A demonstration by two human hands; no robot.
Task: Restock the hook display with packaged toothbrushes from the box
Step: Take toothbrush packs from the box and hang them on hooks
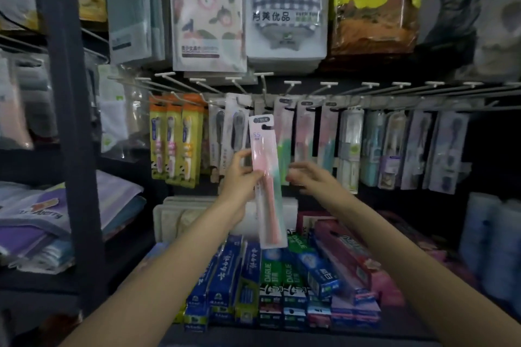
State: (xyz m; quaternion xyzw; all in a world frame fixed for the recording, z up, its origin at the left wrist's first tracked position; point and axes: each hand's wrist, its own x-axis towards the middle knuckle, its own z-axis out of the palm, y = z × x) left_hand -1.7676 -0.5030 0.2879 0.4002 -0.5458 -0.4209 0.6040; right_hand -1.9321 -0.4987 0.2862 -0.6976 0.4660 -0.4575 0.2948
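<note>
Toothbrush pack (266,177), pink, held upright by left hand (242,177) pinching its middle, just below hook row (282,84). Right hand (307,176) loosely open beside it, blurred. Risk: hang hole misses hook tip; one-handed pinch lets pack tilt or drop onto toothpaste boxes (282,284)

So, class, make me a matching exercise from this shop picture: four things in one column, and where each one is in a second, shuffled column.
Things:
1. pink toothbrush pack
2. orange-topped toothbrush packs
3. toothpaste boxes
4. checked cloth pack

Places:
A. lying on the shelf below the hooks
B. hanging at the left end of the hook row
C. held up in the left hand
D. hanging above the hook row

Pairs: 1-C, 2-B, 3-A, 4-D
</note>
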